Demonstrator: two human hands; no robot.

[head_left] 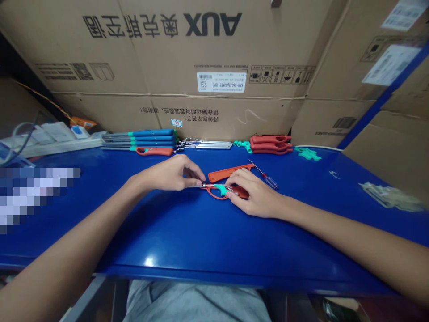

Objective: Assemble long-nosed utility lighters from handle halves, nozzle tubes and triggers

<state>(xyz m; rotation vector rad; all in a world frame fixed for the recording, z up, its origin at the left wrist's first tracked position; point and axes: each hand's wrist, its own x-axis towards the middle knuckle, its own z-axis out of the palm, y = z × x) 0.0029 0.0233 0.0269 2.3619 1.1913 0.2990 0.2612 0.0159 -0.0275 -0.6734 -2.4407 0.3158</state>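
Observation:
An orange half-shell of a stick lighter [214, 194], with a finger loop, lies at the middle of the table. A green trigger [221, 189] and thin white wires sit in it. My right hand [256, 197] grips its handle end, partly covering it. My left hand [174, 173] pinches the thin metal rod [203, 185] at the shell's left end between thumb and fingers. Just behind rests the other orange half-shell [223, 173], its far end reaching past my right fingers. A screwdriver [271, 180] with a clear, reddish handle lies beside my right hand.
Along the back stand stacked blue-handled lighters [154, 139], an orange lighter [157, 151], metal rods [214, 145], red shells [271, 145] and green triggers [308, 154]. A power strip [53, 145] is at left, a plastic bag [390, 196] at right. A large carton [150, 58] walls off the back.

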